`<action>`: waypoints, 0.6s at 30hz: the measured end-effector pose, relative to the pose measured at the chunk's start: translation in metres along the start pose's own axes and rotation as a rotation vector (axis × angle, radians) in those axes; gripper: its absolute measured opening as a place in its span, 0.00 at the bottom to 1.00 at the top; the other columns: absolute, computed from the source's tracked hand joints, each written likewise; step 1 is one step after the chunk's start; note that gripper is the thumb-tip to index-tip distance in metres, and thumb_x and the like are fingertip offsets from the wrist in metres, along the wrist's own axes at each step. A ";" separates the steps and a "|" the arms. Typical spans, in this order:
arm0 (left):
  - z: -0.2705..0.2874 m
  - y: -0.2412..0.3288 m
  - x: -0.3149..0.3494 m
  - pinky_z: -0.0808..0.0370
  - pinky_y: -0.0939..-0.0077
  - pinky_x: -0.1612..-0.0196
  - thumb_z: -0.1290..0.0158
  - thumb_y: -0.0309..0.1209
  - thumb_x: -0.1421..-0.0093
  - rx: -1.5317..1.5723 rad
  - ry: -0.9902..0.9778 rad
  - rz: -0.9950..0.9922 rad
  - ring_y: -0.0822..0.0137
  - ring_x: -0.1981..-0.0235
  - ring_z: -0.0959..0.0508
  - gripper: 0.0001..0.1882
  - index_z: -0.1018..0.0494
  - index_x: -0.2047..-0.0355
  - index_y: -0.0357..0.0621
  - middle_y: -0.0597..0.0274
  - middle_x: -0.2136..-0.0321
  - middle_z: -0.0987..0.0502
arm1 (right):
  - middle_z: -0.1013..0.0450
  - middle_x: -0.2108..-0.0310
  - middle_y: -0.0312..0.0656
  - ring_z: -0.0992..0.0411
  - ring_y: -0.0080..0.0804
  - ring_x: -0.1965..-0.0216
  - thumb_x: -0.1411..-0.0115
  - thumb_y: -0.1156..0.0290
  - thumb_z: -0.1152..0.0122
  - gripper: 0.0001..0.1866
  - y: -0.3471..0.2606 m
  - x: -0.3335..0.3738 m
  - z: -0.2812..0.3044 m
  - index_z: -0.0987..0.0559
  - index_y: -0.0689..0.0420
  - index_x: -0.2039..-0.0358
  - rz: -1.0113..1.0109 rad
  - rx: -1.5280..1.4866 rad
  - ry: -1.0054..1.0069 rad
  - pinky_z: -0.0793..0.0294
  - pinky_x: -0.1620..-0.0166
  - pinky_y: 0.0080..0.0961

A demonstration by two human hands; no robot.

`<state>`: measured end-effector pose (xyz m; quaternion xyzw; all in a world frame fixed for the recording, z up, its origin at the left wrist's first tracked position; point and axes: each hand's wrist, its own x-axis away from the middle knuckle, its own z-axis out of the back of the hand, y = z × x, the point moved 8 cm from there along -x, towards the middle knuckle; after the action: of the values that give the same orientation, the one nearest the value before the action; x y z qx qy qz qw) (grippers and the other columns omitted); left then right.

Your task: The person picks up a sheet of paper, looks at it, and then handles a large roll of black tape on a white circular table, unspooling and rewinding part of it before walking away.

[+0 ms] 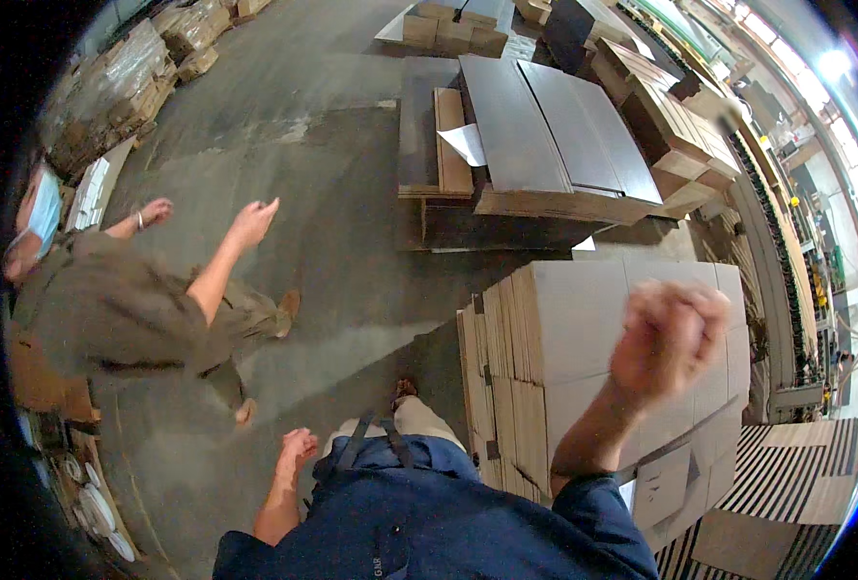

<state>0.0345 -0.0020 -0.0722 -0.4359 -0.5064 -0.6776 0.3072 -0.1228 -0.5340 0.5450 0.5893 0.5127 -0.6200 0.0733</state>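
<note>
My right hand (pixel 671 338) is raised over a tall stack of flat grey-white cardboard sheets (pixel 588 324). Motion smears its fingers; they look curled, and nothing shows in them. Whether the hand touches the stack I cannot tell. Low at my left side hangs my left hand (pixel 300 445), its fingers loosely curled with no object seen in them. Beneath it is the grey floor (pixel 342 353). A smaller brown cardboard piece (pixel 663 480) lies on the near part of the stack, beside my right forearm.
On the left a person in brown clothes (pixel 120 309) is walking, arms swung forward. Ahead stand dark panel stacks (pixel 521 126) with a white paper sheet (pixel 463 145). Wrapped cartons (pixel 120 92) line the far left; a conveyor-like machine (pixel 782 261) runs along the right.
</note>
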 end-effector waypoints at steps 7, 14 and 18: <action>-0.087 0.146 0.007 0.23 0.74 0.67 0.50 0.36 0.39 0.038 -0.144 -0.149 0.69 0.70 0.23 0.14 0.31 0.57 0.41 0.59 0.68 0.23 | 0.31 0.78 0.36 0.33 0.20 0.79 0.35 0.69 0.48 0.09 0.235 0.058 0.046 0.28 0.58 0.72 -0.771 0.122 0.274 0.32 0.75 0.18; -0.065 0.195 -0.094 0.23 0.71 0.68 0.48 0.37 0.41 0.097 -0.117 -0.072 0.67 0.72 0.23 0.16 0.32 0.58 0.40 0.57 0.70 0.24 | 0.29 0.74 0.36 0.31 0.20 0.76 0.35 0.61 0.49 0.13 0.422 0.117 0.049 0.24 0.59 0.64 -1.244 0.086 0.279 0.29 0.71 0.18; -0.056 0.249 -0.143 0.23 0.68 0.70 0.48 0.36 0.41 0.131 -0.057 0.000 0.67 0.74 0.23 0.13 0.31 0.61 0.41 0.58 0.73 0.24 | 0.27 0.64 0.40 0.28 0.27 0.66 0.39 0.64 0.45 0.22 0.556 0.099 0.104 0.30 0.65 0.48 -0.985 0.737 0.031 0.27 0.63 0.21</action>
<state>0.2947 -0.1331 -0.1031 -0.4339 -0.5583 -0.6304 0.3204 0.1660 -0.8159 0.1369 0.2788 0.4777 -0.7090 -0.4375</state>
